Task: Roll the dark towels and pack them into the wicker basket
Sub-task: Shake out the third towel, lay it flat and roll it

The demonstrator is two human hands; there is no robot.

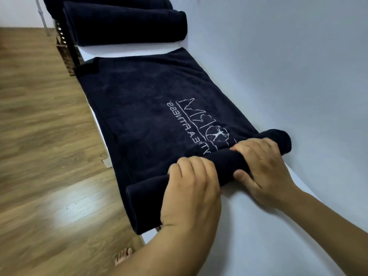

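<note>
Both hands sit on top of the rolled near end of the dark towel (139,108). The left hand (191,190) is curled over the roll (225,162) towards its left end. The right hand (262,166) is close beside it towards the right end, fingers hooked over the top and thumb pressed against the near side. The roll's long axis runs across the counter (258,236) from near left to farther right, crosswise to both forearms, and each hand is equally close to it. Its left end overhangs the counter's edge above the wooden floor (39,136), and its right end lies close to the pale wall (278,56). The flat remainder of the towel, with its white logo (199,124), stretches away from the fingertips towards the far left. The next turn therefore probably pushes straight away from the body along that length, and most of the towel has yet to be rolled. Beyond the far hem comes a bare strip of counter, then two finished rolled towels (125,26), one behind the other and parallel to the hem. A woven wicker edge (61,39) shows at their left side and may be the basket. Whether the two rolls lie inside it or only beside it cannot be told.
</note>
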